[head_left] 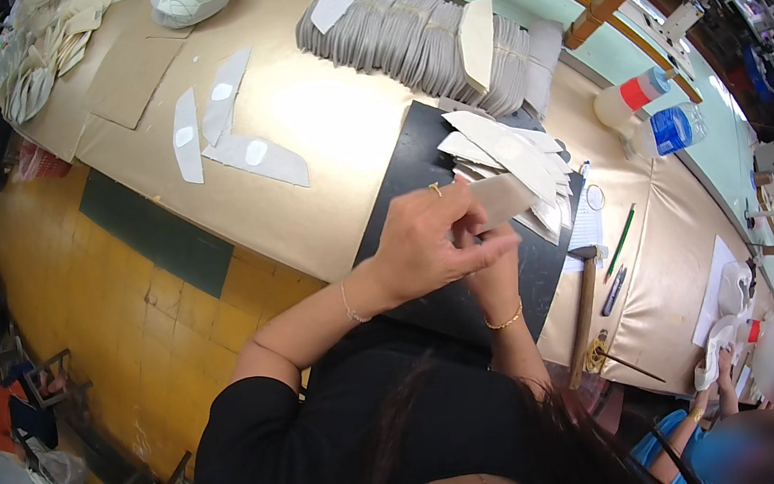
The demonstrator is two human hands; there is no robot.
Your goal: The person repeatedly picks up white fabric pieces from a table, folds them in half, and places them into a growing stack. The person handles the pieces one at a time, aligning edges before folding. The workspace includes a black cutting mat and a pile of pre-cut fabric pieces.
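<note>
My left hand [427,241] is raised over the black mat [397,175], fingers curled in toward the thumb. A pale, flat shoe-upper piece [504,197] sticks out beside its fingers, seemingly pinched there. Behind it is my right hand [489,276], its fingers mostly hidden; I cannot tell whether they touch the piece too. Just beyond both hands lies a loose pile of off-white cut pieces [509,147] on the mat.
A long stack of grey pieces [405,36] stands at the back. Three grey pieces with white patches [258,161] lie to the left. On the right are a hammer [583,317], a pen [615,292], a green pencil [620,241] and two bottles [672,129]. A co-worker's hands hold a white item [718,352].
</note>
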